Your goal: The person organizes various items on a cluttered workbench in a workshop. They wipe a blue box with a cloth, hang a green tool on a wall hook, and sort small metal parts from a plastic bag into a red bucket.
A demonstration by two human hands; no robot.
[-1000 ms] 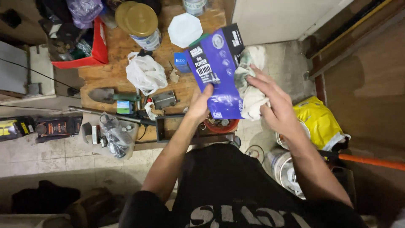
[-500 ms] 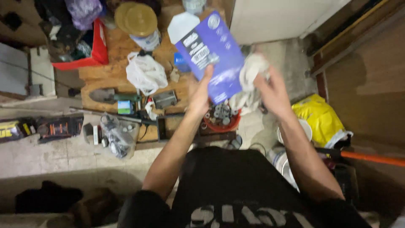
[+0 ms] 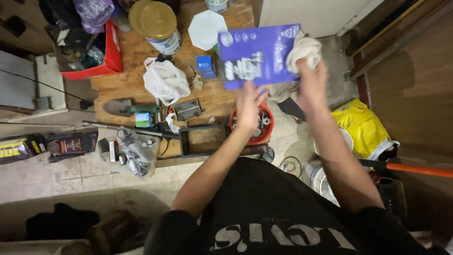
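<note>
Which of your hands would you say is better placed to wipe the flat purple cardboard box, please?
The right hand, probably: it already grips the bunched white cloth against the purple cardboard box. The left hand sits under the box's lower edge, apparently supporting it.

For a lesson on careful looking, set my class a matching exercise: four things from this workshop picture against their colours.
Things:
1. flat box held up in the hands
2. cloth in the right hand
3. bowl of small metal parts
4. bag on the floor

Colours:
A. yellow
B. red
C. purple-blue
D. white

Pairs: 1-C, 2-D, 3-B, 4-A
</note>
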